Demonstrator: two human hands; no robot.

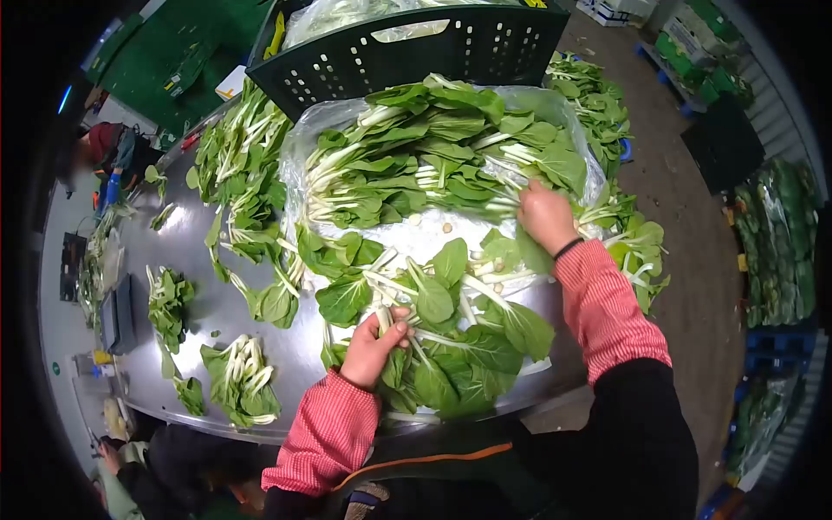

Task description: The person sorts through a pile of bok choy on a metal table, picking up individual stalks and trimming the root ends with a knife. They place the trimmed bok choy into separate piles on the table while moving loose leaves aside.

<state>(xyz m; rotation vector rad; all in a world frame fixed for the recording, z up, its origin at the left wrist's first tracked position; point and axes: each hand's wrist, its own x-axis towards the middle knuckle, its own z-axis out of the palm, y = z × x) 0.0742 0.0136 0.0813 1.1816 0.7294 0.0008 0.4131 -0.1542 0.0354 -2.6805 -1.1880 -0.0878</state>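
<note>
My left hand [374,347] is closed in a pinch on the white stem of a bok choy [381,319], low in front of me. Around it spreads a loose heap of bok choy [438,368] with broad green leaves. Farther out, my right hand [546,217] reaches to the right end of a layered pile of bok choy [433,139] on clear plastic sheeting [299,147]. Its fingers are curled against white stems there, the fingertips partly hidden by leaves. Between the two groups, white sheeting and a few cut stem ends [447,228] show.
A dark green perforated crate [416,56] stands behind the pile. More greens lie on the metal table [182,247] at the left, including a small bunch [243,377]. Greens [637,251] also hang along the right edge. Other people [113,147] are at the far left.
</note>
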